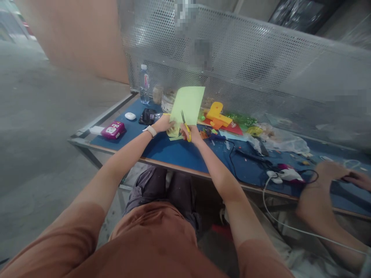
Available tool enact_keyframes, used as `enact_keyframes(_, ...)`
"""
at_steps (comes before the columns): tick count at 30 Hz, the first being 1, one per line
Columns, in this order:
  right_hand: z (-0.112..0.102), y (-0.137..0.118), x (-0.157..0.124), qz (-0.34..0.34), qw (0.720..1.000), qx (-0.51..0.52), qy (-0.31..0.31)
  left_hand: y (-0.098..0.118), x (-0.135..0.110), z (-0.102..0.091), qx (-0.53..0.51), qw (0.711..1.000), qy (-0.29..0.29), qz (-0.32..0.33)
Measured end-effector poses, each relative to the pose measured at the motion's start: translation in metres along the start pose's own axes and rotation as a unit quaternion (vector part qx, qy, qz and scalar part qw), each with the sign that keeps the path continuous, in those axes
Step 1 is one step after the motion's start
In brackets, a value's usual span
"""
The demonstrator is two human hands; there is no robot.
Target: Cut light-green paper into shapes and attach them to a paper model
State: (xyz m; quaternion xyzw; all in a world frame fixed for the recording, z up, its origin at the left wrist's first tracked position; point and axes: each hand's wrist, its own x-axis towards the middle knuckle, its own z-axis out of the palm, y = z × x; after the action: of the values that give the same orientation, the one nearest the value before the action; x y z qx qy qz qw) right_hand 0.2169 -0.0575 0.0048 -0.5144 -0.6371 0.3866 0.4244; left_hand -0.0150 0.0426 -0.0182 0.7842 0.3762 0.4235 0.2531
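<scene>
My left hand [164,123] is closed on the lower left edge of a pale green sheet of paper [189,101], which stands up slanted above the table. A pair of yellow-handled scissors [188,133] is in my right hand [191,134], closed around the handles. The dark blades point up and lie in front of the sheet; whether they touch it I cannot tell. Small green paper pieces [175,138] show below my hands. A black phone-like object [146,116] lies left of my left hand.
On the blue table [179,156] stand a water bottle [144,85] and a purple pack [113,130], with a white mouse-shaped object [130,116] between. Yellow cut pieces [217,116], cables and a plastic bag [286,141] lie right. A co-worker's arm [317,200] reaches in at far right.
</scene>
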Motion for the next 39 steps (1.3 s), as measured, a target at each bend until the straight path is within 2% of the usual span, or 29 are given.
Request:
enact_keyframes(4,0.000,0.000,0.000,0.008,1.000,-0.008,0.001,-0.001,0.000,0.001,-0.003,0.999,-0.007,-0.043)
enact_keyframes(12,-0.001,0.000,0.001,0.018,1.000,0.012,-0.001,0.001,-0.001,0.001,-0.104,0.991,0.070,-0.050)
enact_keyframes(17,-0.002,0.002,0.003,0.030,1.000,0.005,-0.002,0.010,-0.001,-0.001,-0.112,0.982,0.144,-0.047)
enact_keyframes(21,-0.003,0.006,0.004,0.027,0.999,0.001,-0.017,0.016,-0.003,-0.004,-0.108,0.980,0.162,-0.034)
enact_keyframes(30,-0.004,-0.001,-0.001,0.023,0.999,-0.012,-0.024,0.025,-0.006,-0.006,-0.126,0.982,0.144,-0.006)
enact_keyframes(39,0.000,-0.006,-0.002,0.020,0.999,0.002,-0.026,0.026,-0.008,-0.002,-0.132,0.988,0.075,0.009)
